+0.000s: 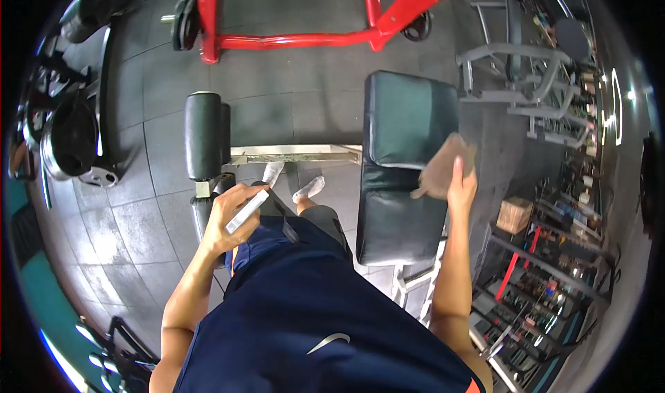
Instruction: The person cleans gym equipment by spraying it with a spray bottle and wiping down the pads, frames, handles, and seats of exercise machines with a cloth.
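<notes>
Overhead, the right hand (463, 182) grips a brown cloth (443, 171) against the black bench pad (409, 164); the left hand (232, 216) curls around a white spray bottle (247, 211). Likely risk: the loosely bunched cloth slipping from the fingers off the pad's edge.

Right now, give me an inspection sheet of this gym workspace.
Surface: black padded bench seat with a second black pad below it; dark rubber tile floor.
Job's things: brown crumpled cloth pressed on the pad; slim white bottle-like object, type unclear.
Clutter: small wooden box on the floor at right.
Grippers: right hand holds the cloth; left hand grips the white object.
Cables: nothing seen.
Surroundings: black roller pad, red steel frame, weight plates at left, grey machines and racks at right.
</notes>
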The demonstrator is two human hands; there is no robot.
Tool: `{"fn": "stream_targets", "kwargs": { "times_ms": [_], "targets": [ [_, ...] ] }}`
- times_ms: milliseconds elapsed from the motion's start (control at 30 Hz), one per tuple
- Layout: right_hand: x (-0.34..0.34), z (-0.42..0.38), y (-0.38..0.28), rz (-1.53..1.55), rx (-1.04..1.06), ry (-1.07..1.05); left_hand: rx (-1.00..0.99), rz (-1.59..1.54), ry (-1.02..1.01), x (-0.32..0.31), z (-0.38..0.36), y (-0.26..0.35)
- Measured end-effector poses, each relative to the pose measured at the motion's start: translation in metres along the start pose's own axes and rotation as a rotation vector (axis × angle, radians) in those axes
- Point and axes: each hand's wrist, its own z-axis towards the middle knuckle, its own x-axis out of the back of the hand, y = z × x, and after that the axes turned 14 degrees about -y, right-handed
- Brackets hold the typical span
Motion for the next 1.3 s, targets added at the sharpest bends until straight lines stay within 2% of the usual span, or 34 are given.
{"fn": "stream_targets", "kwargs": {
  "times_ms": [33, 67, 133, 167, 200, 267, 333, 367, 400, 467, 533, 567, 600, 667, 733, 767, 800, 833, 867, 900, 933, 1000, 1033, 1133, 1200, 1233, 1267, 1300],
  "targets": [
    [-0.008, 0.007, -0.024, -0.016, -0.039, -0.016, -0.016, 0.013, -0.027, -0.001, 0.005, 0.001],
    [-0.021, 0.018, -0.044, -0.251, 0.213, -0.07, -0.02, 0.022, -0.049, -0.003, 0.011, 0.001],
    [-0.074, 0.039, -0.021, -0.56, 0.345, -0.187, -0.035, 0.048, -0.114, -0.009, 0.021, 0.003],
    [-0.106, 0.041, 0.011, -0.615, 0.463, -0.222, -0.032, 0.072, -0.136, -0.013, 0.027, 0.003],
    [-0.126, 0.028, 0.023, -0.708, 0.358, -0.448, -0.038, 0.069, -0.177, -0.016, 0.031, -0.001],
    [-0.151, -0.022, 0.069, -0.746, 0.453, -0.348, -0.047, 0.171, -0.293, -0.016, 0.044, 0.007],
    [-0.151, -0.078, 0.083, -0.134, 0.084, -0.236, -0.092, 0.124, -0.283, -0.026, 0.055, 0.003],
    [-0.122, -0.096, 0.079, 0.053, -0.219, -0.33, -0.021, 0.108, -0.309, -0.03, 0.06, 0.007],
    [-0.111, -0.125, 0.115, 0.249, -0.278, -0.252, -0.031, 0.128, -0.377, -0.034, 0.066, 0.008],
    [-0.026, -0.168, 0.076, 0.636, -0.555, 0.054, -0.06, 0.169, -0.48, -0.047, 0.082, 0.006],
    [0.022, -0.237, 0.149, 1.048, -0.484, 0.395, -0.114, 0.163, -0.532, -0.059, 0.092, 0.008],
    [0.072, -0.268, 0.14, 1.102, -0.373, 0.457, -0.128, 0.164, -0.539, -0.069, 0.097, 0.017],
    [0.109, -0.284, 0.12, 1.141, -0.196, 0.641, -0.153, 0.161, -0.549, -0.082, 0.103, 0.028],
    [0.162, -0.321, 0.112, 1.068, 0.168, 0.754, -0.133, 0.229, -0.598, -0.105, 0.109, 0.043],
    [0.185, -0.34, 0.126, 0.923, 0.257, 0.687, -0.177, 0.279, -0.635, -0.126, 0.109, 0.06],
    [0.186, -0.348, 0.162, 0.863, 0.061, 0.686, -0.17, 0.291, -0.656, -0.14, 0.106, 0.066],
    [0.179, -0.345, 0.203, 0.65, -0.343, 0.668, -0.162, 0.302, -0.674, -0.153, 0.102, 0.071],
    [0.156, -0.338, 0.238, 0.016, -0.589, 0.451, -0.154, 0.314, -0.692, -0.167, 0.098, 0.077],
    [0.117, -0.319, 0.255, 0.152, -0.456, 0.573, -0.167, 0.347, -0.696, -0.184, 0.094, 0.083],
    [0.079, -0.307, 0.299, 0.132, -0.35, 0.437, -0.177, 0.377, -0.695, -0.202, 0.087, 0.089],
    [0.06, -0.284, 0.289, 0.578, -0.686, 0.359, -0.183, 0.407, -0.687, -0.221, 0.077, 0.095],
    [-0.017, -0.288, 0.329, 1.101, -0.441, 0.446, -0.13, 0.379, -0.637, -0.252, 0.056, 0.09],
    [-0.031, -0.299, 0.324, 1.621, -0.284, 0.677, -0.102, 0.372, -0.621, -0.266, 0.044, 0.09],
    [-0.01, -0.373, 0.323, 2.102, -0.425, 0.577, -0.022, 0.38, -0.594, -0.297, 0.026, 0.099],
    [0.019, -0.414, 0.336, 2.109, -0.355, 0.616, 0.011, 0.281, -0.515, -0.331, 0.008, 0.108],
    [0.046, -0.428, 0.354, 2.096, -0.176, 0.623, 0.074, 0.287, -0.558, -0.341, 0.005, 0.12],
    [0.072, -0.437, 0.369, 2.083, -0.006, 0.623, 0.085, 0.28, -0.519, -0.351, -0.001, 0.123],
    [0.105, -0.436, 0.374, 1.953, -0.045, 0.664, 0.101, 0.278, -0.487, -0.357, -0.007, 0.126]
  ]
}}
